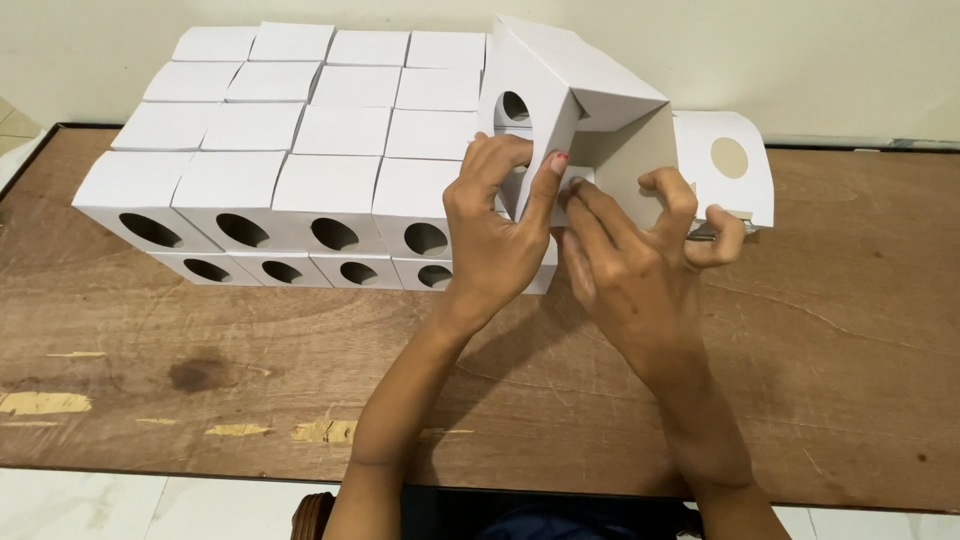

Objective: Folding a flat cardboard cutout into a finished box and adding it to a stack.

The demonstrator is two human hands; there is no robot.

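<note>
Center-top of frame: left hand [490, 235] & right hand [630, 265] both pinch a half-folded white card box [575, 110] w/ round hole. Smooth box stack [290, 150] upper left; scuffed wood counter [200, 340] bare along lower frame.

The place looks like a plain room at home or a small workroom used for hand assembly of packaging, not a fitted factory line. A worn wooden table [200, 340], its brown top scuffed and chipped along the near edge, stands against a bare cream wall [820, 60] at its far side, with pale floor tiles [120, 505] showing beyond its near edge. On the table's far left part, against that wall, folded white cardboard boxes [300, 150] with round holes are stacked in neat rows.
</note>
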